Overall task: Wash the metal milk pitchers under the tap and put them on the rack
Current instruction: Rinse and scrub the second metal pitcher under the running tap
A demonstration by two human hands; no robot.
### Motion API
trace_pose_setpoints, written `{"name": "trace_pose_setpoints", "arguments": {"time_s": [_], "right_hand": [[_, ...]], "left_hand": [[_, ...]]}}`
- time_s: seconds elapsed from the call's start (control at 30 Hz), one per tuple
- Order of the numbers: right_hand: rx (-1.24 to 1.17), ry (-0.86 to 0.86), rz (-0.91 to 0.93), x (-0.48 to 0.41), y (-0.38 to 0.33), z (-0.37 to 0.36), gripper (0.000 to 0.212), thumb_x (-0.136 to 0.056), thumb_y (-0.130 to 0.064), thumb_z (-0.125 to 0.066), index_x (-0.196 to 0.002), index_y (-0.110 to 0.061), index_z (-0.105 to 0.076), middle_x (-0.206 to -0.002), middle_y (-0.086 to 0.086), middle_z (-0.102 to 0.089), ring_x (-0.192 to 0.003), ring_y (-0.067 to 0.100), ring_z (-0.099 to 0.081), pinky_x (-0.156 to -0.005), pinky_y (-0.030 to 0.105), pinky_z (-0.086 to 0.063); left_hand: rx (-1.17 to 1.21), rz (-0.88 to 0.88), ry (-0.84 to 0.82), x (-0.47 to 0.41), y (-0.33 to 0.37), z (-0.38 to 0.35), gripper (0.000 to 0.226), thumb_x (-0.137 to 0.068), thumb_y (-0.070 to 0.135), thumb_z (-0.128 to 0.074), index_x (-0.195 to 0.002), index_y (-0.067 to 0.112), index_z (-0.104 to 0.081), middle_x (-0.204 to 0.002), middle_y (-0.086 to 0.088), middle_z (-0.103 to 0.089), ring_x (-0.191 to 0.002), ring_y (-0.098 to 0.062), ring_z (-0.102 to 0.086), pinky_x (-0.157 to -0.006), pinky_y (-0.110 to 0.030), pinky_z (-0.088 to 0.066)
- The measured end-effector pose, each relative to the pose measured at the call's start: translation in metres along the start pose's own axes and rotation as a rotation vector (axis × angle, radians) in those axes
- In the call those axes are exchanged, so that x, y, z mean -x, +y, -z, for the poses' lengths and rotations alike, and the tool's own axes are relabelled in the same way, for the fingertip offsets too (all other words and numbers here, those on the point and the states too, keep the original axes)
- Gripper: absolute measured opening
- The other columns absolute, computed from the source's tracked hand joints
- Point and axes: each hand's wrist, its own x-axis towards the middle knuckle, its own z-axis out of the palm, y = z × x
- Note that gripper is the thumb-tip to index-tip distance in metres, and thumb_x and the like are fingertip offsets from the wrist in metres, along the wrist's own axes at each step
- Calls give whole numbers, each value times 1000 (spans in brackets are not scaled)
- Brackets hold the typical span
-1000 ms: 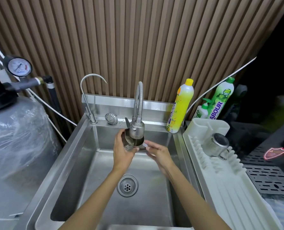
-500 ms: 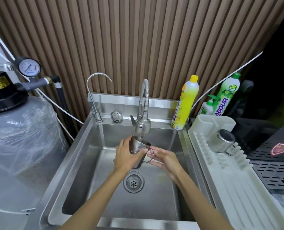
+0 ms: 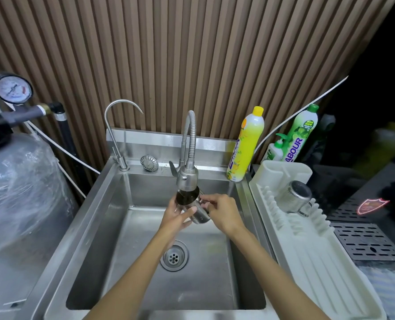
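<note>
Over the stainless sink, both hands hold one metal milk pitcher just under the spray head of the flexible-hose tap. Pitcher is tilted, dark mouth up toward the spray head and nearly touching it. Left hand comes in from the left, grip curled round the pitcher body, thumb across the front. Right hand is on the other side, grip closed in a pinch on the pitcher's right side near the rim; can't tell if it has the handle. Drain sits below the hands in the basin floor.

Second metal pitcher lies upside down on the white dish rack, on the bench right of the sink. Yellow dish soap bottle stands at the sink's back right corner, with a green bottle and a small pump bottle behind the rack. Gooseneck tap and a loose strainer basket sit on the back ledge. Plastic-wrapped tank and a pressure gauge are at far left.
</note>
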Motion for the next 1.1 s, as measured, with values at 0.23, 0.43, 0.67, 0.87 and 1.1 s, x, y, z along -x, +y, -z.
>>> {"name": "trace_pose_setpoints", "arguments": {"time_s": [0.23,0.43,0.67,0.87,1.1], "right_hand": [[-484,25,-147,-3,1,-19,36,-85,9,-47,-110,-8,-68,-97,5,-69,-86,12,-63,-74,1,-45],[-1214,-68,-342,5,11,-51,26,-89,7,-47,-107,-4,-63,-105,14,-67,-98,19,-64,-90,22,-51],[-1145,-126,-367,16,18,-50,22,-92,0,-47,-105,-3,-64,-91,9,-69,-90,18,-66,-91,27,-51],[-738,-143,-373,18,16,-20,23,-91,-3,-48,-104,0,-67,-80,4,-66,-76,11,-66,-69,20,-53],[-31,-37,-169,15,-7,6,24,-83,-9,-50,-77,-10,-73,-77,5,-72,-78,26,-66,-75,26,-48]], "left_hand": [[-354,-296,177,-6,12,10,66,-69,1,-75,-120,30,-46,-106,12,-62,-96,8,-57,-83,-11,-45],[-821,-535,287,0,21,21,87,-56,25,-85,-133,22,-45,-130,5,-48,-116,-18,-36,-97,-32,-37],[-977,-457,334,14,20,25,91,-56,46,-82,-136,28,-42,-125,2,-45,-117,-21,-37,-95,-44,-42],[-831,-217,282,14,4,21,83,-58,56,-78,-129,25,-49,-120,-3,-54,-113,-24,-52,-96,-42,-47],[-232,34,22,17,0,11,55,-73,19,-77,-123,23,-55,-121,2,-60,-100,-13,-62,-81,-29,-54]]}}
